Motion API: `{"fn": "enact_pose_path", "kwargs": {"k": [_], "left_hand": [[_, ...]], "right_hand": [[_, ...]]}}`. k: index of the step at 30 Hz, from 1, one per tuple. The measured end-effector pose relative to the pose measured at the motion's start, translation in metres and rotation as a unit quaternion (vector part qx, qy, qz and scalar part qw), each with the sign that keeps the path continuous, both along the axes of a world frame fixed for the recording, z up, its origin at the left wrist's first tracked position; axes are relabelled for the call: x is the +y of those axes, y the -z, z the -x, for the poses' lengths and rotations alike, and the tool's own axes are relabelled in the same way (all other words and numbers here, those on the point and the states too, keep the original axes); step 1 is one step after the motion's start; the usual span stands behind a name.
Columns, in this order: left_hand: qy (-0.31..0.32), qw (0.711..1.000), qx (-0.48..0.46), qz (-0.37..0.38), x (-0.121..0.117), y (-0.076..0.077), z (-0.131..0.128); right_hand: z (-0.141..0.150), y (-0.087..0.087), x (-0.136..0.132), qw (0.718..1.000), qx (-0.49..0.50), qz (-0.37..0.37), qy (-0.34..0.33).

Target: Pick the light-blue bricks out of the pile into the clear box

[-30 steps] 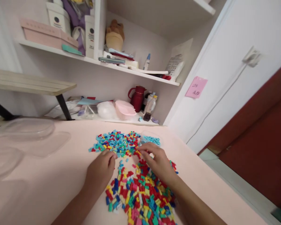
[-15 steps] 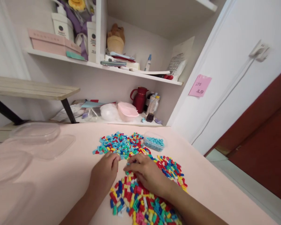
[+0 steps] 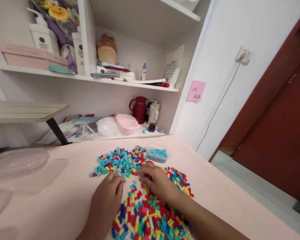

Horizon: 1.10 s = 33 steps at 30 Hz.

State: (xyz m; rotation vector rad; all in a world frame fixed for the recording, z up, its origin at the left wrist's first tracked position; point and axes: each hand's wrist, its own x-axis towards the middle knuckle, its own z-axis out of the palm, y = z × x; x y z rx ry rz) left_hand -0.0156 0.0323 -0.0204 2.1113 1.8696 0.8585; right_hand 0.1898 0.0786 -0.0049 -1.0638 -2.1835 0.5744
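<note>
Small toy building bricks in many colours lie in heaps on the pink tabletop. My left hand (image 3: 108,190) rests at the lower left edge of the far, mostly blue brick heap (image 3: 122,160). Its fingers are curled in with the thumb against them; whatever they hold is hidden. My right hand (image 3: 156,181) reaches over the bricks between the heaps, thumb and fingers apart, fingertips down at the far heap's near edge. A few loose blue bricks (image 3: 133,186) lie between my hands. Under my right forearm spreads the near mixed-colour heap (image 3: 145,216).
A transparent tub (image 3: 158,154) of light blue bricks stands behind my right hand. Transparent lids and trays (image 3: 40,173) lie at the left. Along the back sit a pink bowl (image 3: 127,124), a red jug (image 3: 139,110) and bottles (image 3: 153,118). A wooden stand (image 3: 27,111) rises at the left.
The view has turned to the right and shifted. My right fingers have moved to the far heap's near edge, and several loose blue bricks now show between my hands. My left hand stays curled.
</note>
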Motion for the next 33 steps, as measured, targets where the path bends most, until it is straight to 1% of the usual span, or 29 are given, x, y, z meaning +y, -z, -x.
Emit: {"fn": "enact_pose_path", "kwargs": {"k": [6,9,12,16,20,26,30,33], "left_hand": [[0.018,1.000,0.009,-0.022,0.000,0.002,-0.001],[0.032,0.998,0.018,-0.047,0.001,0.003,-0.001],[0.043,0.996,0.030,-0.066,0.003,0.004,-0.002],[0.045,0.995,0.045,-0.071,0.004,0.007,-0.002],[0.045,0.995,0.047,-0.072,0.006,0.008,-0.002],[0.048,0.997,0.039,-0.050,0.007,0.005,-0.001],[0.054,0.997,0.039,-0.042,0.006,0.004,-0.003],[0.055,0.997,0.044,-0.027,0.005,0.003,-0.004]], "right_hand": [[-0.008,-0.010,0.003,0.999,0.000,-0.002,0.032],[-0.011,-0.012,0.003,0.999,-0.009,-0.003,0.040],[-0.012,-0.012,0.002,0.998,-0.042,0.001,0.050],[-0.014,-0.014,0.001,0.994,-0.100,0.013,0.030],[-0.017,-0.014,0.000,0.992,-0.126,0.024,0.016],[-0.021,-0.015,0.000,0.992,-0.126,0.020,-0.023],[-0.019,-0.017,-0.001,0.993,-0.110,0.038,-0.033],[-0.015,-0.015,-0.002,0.994,-0.096,0.035,-0.040]]}}
